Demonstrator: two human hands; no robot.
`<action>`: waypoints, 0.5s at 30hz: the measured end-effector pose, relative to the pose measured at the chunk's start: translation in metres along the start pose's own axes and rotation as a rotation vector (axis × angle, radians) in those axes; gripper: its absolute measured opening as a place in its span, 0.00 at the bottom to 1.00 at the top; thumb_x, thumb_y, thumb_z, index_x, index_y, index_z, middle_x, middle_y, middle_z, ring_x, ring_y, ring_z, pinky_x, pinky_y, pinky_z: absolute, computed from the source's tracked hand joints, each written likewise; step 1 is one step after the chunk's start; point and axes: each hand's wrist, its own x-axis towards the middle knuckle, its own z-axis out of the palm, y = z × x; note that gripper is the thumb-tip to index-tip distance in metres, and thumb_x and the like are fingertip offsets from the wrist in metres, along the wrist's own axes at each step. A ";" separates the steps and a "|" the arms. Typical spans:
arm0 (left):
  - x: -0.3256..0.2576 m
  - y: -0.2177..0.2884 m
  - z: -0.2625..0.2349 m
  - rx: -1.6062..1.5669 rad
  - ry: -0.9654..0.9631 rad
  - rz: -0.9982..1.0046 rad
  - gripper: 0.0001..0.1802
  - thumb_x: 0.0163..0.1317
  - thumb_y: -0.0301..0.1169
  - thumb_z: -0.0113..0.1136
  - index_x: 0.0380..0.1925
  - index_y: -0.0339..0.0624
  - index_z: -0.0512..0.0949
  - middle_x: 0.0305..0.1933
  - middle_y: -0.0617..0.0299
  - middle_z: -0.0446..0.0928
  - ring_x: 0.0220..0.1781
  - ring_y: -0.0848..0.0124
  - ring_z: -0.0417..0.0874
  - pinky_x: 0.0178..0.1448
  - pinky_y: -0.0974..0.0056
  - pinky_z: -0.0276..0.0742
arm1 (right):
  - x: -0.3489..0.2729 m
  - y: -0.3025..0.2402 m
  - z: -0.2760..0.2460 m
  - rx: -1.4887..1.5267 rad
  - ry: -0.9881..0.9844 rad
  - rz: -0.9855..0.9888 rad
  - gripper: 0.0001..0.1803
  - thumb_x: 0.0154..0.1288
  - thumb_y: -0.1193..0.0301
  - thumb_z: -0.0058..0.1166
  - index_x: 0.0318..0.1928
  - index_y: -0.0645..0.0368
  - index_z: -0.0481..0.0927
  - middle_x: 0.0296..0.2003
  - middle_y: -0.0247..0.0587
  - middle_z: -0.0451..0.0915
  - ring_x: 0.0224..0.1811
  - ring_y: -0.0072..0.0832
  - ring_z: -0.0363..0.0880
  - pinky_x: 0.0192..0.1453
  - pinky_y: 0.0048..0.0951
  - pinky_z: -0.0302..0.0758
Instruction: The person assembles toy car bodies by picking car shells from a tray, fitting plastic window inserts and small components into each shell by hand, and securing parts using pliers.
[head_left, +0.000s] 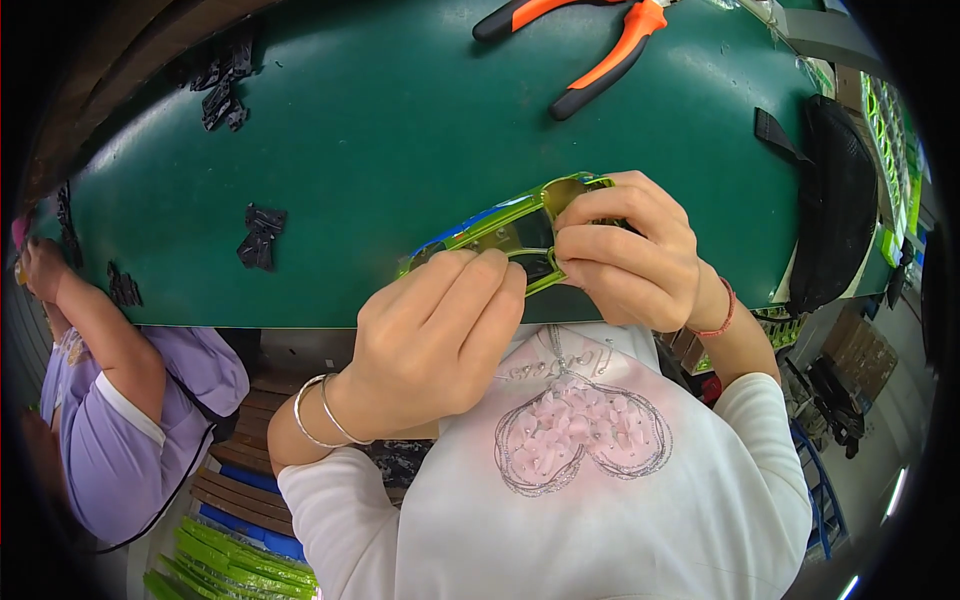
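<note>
Above the near edge of the green table, both my hands hold a pair of green-framed sunglasses (490,226) with dark, shiny lenses and a blue reflection along the top. My left hand (430,335) is closed, its fingertips pressed together at the lower left part of the frame. My right hand (635,250) grips the right end, its fingers curled round the rim and the thumb underneath. The fingers cover parts of the frame, and whether a small piece is pinched in them is hidden.
Orange-and-black pliers (612,62) lie at the far side of the green table (390,130). Small black pieces (262,237) lie to the left, with another pile (222,95) farther back. A black case (835,200) rests at the right. A co-worker (110,420) in lilac sits at the left.
</note>
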 end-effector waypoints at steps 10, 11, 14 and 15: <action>-0.007 0.000 0.001 -0.038 -0.013 -0.007 0.18 0.44 0.22 0.65 0.39 0.26 0.81 0.38 0.52 0.80 0.34 0.63 0.83 0.31 0.66 0.81 | -0.002 0.001 0.002 0.034 0.009 -0.022 0.10 0.43 0.77 0.68 0.28 0.64 0.79 0.33 0.44 0.83 0.39 0.43 0.83 0.36 0.43 0.79; -0.006 0.000 0.000 -0.023 -0.028 0.025 0.19 0.44 0.23 0.65 0.39 0.26 0.81 0.38 0.52 0.80 0.35 0.63 0.83 0.32 0.66 0.81 | -0.002 0.001 0.002 0.037 0.007 -0.021 0.10 0.43 0.77 0.68 0.28 0.64 0.79 0.33 0.44 0.83 0.39 0.43 0.83 0.36 0.43 0.79; -0.003 -0.002 -0.001 -0.023 -0.037 0.064 0.18 0.44 0.24 0.64 0.38 0.26 0.81 0.39 0.52 0.80 0.36 0.63 0.83 0.32 0.66 0.81 | 0.000 0.000 0.001 0.026 0.003 -0.013 0.11 0.43 0.77 0.67 0.28 0.64 0.79 0.33 0.44 0.83 0.38 0.43 0.83 0.35 0.42 0.78; -0.002 -0.003 0.000 -0.021 -0.037 0.062 0.18 0.44 0.24 0.64 0.38 0.26 0.81 0.39 0.52 0.80 0.36 0.63 0.83 0.32 0.66 0.81 | 0.000 -0.001 0.001 0.027 0.001 0.004 0.11 0.40 0.75 0.65 0.27 0.66 0.79 0.34 0.44 0.83 0.38 0.42 0.82 0.36 0.40 0.78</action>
